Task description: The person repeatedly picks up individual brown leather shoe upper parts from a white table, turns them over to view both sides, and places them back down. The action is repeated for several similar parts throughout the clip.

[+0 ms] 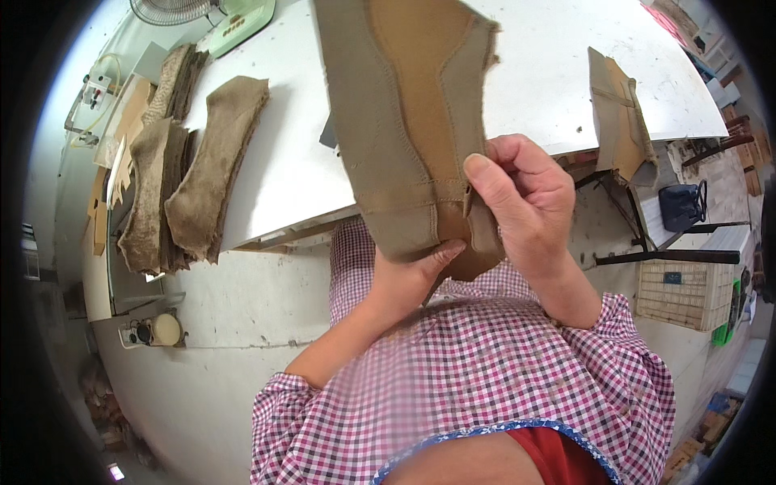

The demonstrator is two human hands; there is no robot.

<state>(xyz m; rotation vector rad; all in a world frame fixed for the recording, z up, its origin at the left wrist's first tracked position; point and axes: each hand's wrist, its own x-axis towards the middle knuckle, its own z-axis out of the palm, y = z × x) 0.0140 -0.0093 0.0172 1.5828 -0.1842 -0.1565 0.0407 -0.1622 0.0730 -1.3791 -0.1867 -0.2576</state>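
Note:
Before me I hold up a long stitched piece of material (404, 105), olive-brown at the sides with a tan middle panel, seams along it and a band across its lower part. My left hand (411, 273) grips its lower end, the thumb on top and the other fingers hidden behind. With thumb and forefinger my right hand (529, 198) pinches its lower right edge, beside a small dark spot at the seam. A similar stitched piece (618, 117) hangs over the table's right front edge.
On the left of the white table (291, 153) lie stacked fuzzy brown pieces (149, 194) and one separate fuzzy piece (218, 162). A green-based fan (242, 24) stands behind them. To the right are a dark bag (683, 204) and a pale plastic crate (683, 293).

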